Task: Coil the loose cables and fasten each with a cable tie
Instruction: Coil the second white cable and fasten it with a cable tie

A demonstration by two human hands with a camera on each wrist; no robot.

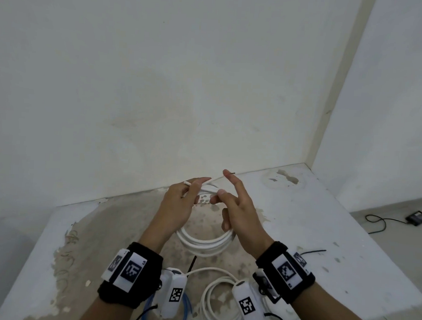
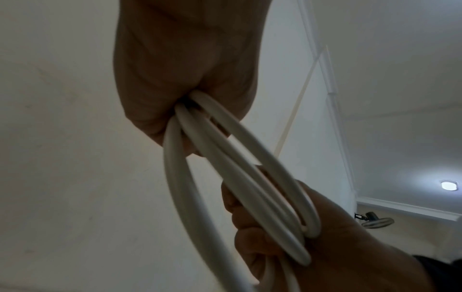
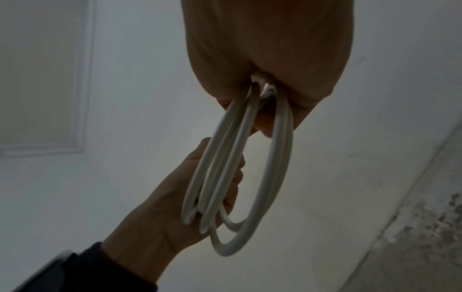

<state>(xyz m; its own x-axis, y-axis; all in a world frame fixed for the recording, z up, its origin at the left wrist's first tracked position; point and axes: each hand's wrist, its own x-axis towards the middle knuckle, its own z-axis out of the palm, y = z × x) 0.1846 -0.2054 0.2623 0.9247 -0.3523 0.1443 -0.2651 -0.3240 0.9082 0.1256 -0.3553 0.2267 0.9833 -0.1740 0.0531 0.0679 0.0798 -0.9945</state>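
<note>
A white cable coil (image 1: pixel 203 245) hangs in the air above the table (image 1: pixel 323 239), held at its top by both hands. My left hand (image 1: pixel 179 202) grips the upper strands, and a thin white cable tie (image 1: pixel 215 178) runs across its fingers toward the right. My right hand (image 1: pixel 236 202) pinches the same strands with thumb and curled fingers, its index finger stretched up to the tie's dark tip. In the left wrist view the left hand (image 2: pixel 187 79) clamps the coil (image 2: pixel 250 177). In the right wrist view the right hand (image 3: pixel 267 59) clamps the coil (image 3: pixel 235 168).
On the table near me lie a second white cable coil (image 1: pixel 218 304), a blue cable (image 1: pixel 186 307) and two black cable ties (image 1: pixel 193 263) (image 1: pixel 314 251). A wall stands close behind the table. A black device (image 1: pixel 418 218) with a cord lies on the floor at right.
</note>
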